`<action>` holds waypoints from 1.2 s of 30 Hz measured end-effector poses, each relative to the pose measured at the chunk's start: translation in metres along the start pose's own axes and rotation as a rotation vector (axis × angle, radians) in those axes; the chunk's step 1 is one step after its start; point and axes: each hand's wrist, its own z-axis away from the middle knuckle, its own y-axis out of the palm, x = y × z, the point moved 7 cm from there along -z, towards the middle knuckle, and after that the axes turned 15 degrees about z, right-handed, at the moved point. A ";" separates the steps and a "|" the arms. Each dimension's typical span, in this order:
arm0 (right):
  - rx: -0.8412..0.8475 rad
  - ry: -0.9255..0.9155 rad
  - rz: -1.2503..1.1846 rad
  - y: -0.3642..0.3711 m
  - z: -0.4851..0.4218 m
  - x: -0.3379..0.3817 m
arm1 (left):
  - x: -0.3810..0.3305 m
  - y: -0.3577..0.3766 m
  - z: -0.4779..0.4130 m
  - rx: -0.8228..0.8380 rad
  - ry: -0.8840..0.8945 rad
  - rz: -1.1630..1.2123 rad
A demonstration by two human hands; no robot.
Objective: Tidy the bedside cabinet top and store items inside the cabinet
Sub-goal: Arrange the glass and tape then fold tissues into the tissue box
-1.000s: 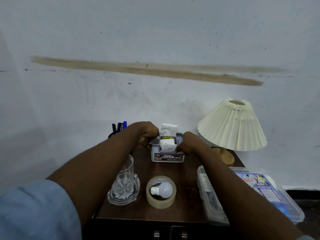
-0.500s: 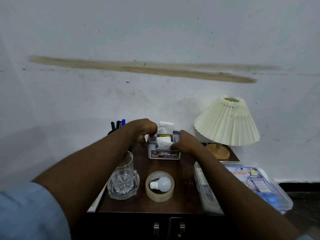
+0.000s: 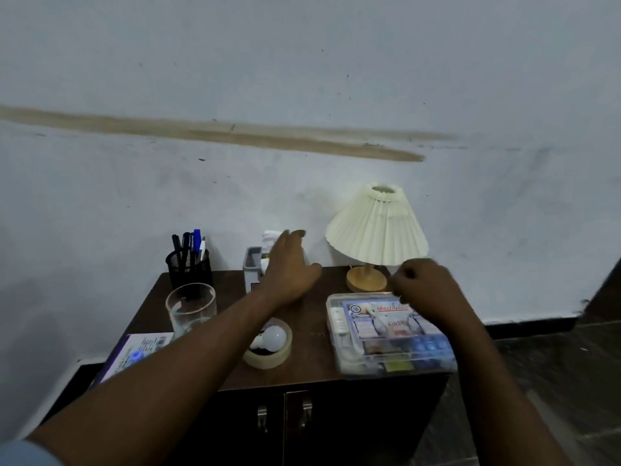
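On the dark wooden cabinet top point(image 3: 312, 334) stand a grey tissue box point(image 3: 252, 264) at the back, a black pen holder point(image 3: 190, 269), a glass point(image 3: 190, 309), a tape roll point(image 3: 268, 356) with a white bulb point(image 3: 274, 338) in it, a clear first-aid box point(image 3: 389, 334) and a lamp point(image 3: 376, 227). My left hand point(image 3: 289, 264) hovers with straight fingers in front of the tissue box, hiding most of it. My right hand point(image 3: 420, 287) is loosely curled above the far edge of the first-aid box and holds nothing that I can see.
A purple and white booklet point(image 3: 134, 354) overhangs the cabinet's left front corner. Two cabinet doors with metal handles point(image 3: 284, 415) are closed below. A stained white wall point(image 3: 302, 95) rises right behind; dark floor lies to the right.
Both hands have let go of the tissue box. My left hand moved right across it with fingers spread; my right hand drew back over the first-aid box. The camera shifted back and right.
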 end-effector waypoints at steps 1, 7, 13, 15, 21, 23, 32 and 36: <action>-0.129 0.108 -0.171 -0.013 -0.002 -0.018 | -0.006 0.008 0.000 0.020 0.040 0.117; -0.186 0.020 -0.369 -0.027 -0.058 -0.025 | 0.008 0.051 -0.031 -0.144 -0.228 0.297; 0.002 -0.133 0.003 0.007 -0.097 0.004 | 0.030 0.099 -0.063 0.144 -0.204 0.101; -0.009 -0.134 0.041 0.015 -0.102 0.000 | 0.037 0.116 -0.072 0.242 -0.201 0.144; -0.073 -0.143 -0.004 0.024 -0.111 -0.009 | 0.054 0.167 -0.091 0.511 -0.146 0.072; -0.090 -0.151 -0.006 0.025 -0.111 -0.008 | 0.055 0.181 -0.096 0.545 -0.096 0.053; -0.113 -0.120 -0.019 0.027 -0.107 0.000 | 0.066 0.179 -0.104 0.580 -0.045 0.017; -0.102 -0.122 -0.036 0.026 -0.106 -0.002 | 0.067 0.177 -0.105 0.581 -0.023 0.037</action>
